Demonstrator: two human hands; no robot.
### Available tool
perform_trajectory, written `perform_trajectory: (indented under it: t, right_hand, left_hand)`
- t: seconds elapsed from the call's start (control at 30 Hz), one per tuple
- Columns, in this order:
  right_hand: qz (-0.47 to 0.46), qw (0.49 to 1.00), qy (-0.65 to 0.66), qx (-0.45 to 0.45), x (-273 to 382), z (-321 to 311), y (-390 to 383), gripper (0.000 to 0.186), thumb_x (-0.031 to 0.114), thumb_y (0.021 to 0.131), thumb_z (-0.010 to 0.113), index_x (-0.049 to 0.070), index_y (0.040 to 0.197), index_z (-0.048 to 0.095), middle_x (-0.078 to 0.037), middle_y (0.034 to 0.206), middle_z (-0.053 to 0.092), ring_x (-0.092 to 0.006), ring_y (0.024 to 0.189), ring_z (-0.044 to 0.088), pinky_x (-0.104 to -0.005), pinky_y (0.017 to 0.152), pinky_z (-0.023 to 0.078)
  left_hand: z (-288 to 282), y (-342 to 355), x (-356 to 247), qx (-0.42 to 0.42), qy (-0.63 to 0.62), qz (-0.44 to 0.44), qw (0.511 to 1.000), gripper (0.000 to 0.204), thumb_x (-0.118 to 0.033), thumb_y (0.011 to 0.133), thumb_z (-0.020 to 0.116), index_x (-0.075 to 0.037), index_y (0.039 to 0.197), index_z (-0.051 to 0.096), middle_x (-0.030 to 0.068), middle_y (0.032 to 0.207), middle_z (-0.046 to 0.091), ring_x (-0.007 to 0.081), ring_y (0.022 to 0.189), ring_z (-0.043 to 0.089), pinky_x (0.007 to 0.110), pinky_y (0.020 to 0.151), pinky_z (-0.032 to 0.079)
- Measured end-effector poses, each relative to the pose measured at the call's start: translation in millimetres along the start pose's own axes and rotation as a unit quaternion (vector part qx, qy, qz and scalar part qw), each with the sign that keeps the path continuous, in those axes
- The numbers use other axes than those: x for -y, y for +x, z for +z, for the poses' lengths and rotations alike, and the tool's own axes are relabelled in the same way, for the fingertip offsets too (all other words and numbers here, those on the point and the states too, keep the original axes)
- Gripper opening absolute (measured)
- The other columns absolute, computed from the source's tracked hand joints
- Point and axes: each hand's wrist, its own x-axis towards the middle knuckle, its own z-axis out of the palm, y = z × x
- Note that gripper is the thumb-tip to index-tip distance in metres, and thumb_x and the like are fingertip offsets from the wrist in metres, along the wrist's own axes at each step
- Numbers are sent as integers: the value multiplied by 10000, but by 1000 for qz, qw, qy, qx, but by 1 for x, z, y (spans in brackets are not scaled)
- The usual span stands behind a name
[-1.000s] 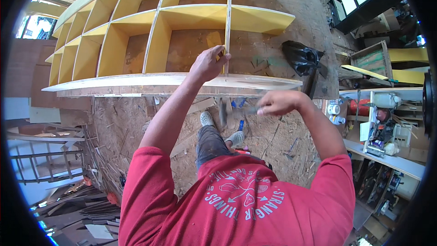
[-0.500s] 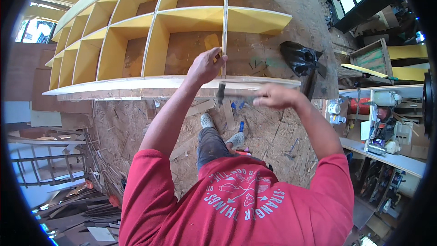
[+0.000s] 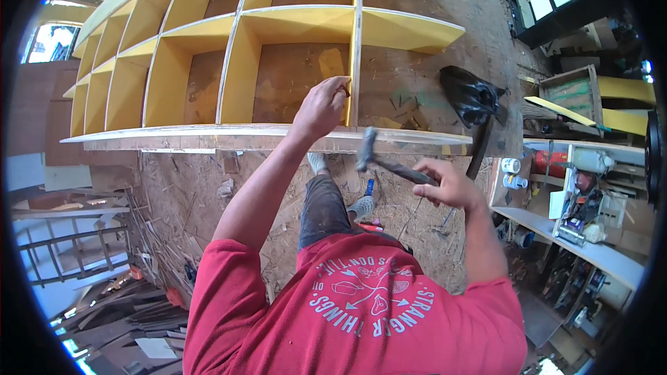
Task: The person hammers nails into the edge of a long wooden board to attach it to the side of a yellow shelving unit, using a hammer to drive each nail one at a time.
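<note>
- Hammer [image 3: 392,165] is in the right hand [image 3: 448,184], my fingers wrapped round the end of the handle, head pointing off to the left
- from my remote seat the hammer head overlaps the pale near edge [image 3: 278,133] of the yellow grid frame [image 3: 299,26], can't tell if they're touching
- left hand [image 3: 324,107] is over the frame with its fingers curled in and the tips right by an upright divider [image 3: 356,48], and honestly I can't tell if anything's pinched in there
- frame is lying on a big brownish surface [image 3: 486,28], compartments facing up at me
- to the right of that divider I've got some thin dark bits [image 3: 397,103] scattered about, too small to make out
- black plastic bag [image 3: 472,94] is crumpled on the same surface, further right
- below me there's a floor [image 3: 194,201] littered with wood scraps, plus a small blue thing [image 3: 369,185] near one shoe [image 3: 361,206]
- shelves [image 3: 597,236] full of stuff over on my far right
</note>
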Motion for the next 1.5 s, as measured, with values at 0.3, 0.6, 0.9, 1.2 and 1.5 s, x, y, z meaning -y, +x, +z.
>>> perform_trajectory:
  t: [0.3, 0.6, 0.9, 1.2, 1.5]
  right_hand:
    - [64, 972, 71, -213, 3, 70, 23, 379, 395, 1082, 631, 21, 1050, 681, -30, 795, 636, -143, 695, 597, -337, 659, 489]
    - [95, 974, -69, -195, 27, 76, 42, 516, 482, 1058, 599, -23, 952, 613, -273, 761, 625, -512, 761, 650, -480, 649, 494]
    - [94, 927, 22, -362, 6, 70, 26, 423, 412, 954, 806, 34, 914, 621, -58, 705, 589, -125, 651, 551, -340, 595, 464]
    - [36, 858, 63, -509, -44, -11, 2, 316, 271, 950, 835, 60, 871, 614, 30, 673, 559, -75, 618, 482, -284, 571, 411]
    - [-37, 897, -54, -438, -64, -97, -26, 297, 308, 964, 806, 53, 887, 675, -10, 658, 603, -118, 609, 558, -310, 591, 457]
  left_hand:
    - [-21, 4, -7, -47, -222, -133, 965, 475, 104, 933, 410, 21, 1355, 613, 109, 1147, 682, 177, 1040, 669, 325, 959, 535]
    - [-25, 11, 2, -76, -392, -201, 894, 456, 89, 922, 408, 36, 1345, 570, 104, 1177, 650, 177, 1066, 626, 323, 999, 514]
    - [-34, 22, 9, 255, -255, -247, 899, 684, -57, 880, 594, 47, 1535, 429, 188, 1483, 554, 273, 1394, 538, 385, 1172, 407]
    - [-42, -26, -13, 289, 301, -2, 909, 380, -91, 831, 641, -128, 1195, 741, 60, 1181, 796, 288, 1002, 776, 418, 912, 607]
    - [-31, -47, -11, 174, 379, 56, 907, 360, -131, 833, 704, -118, 1191, 730, 78, 1195, 796, 265, 990, 787, 410, 883, 610]
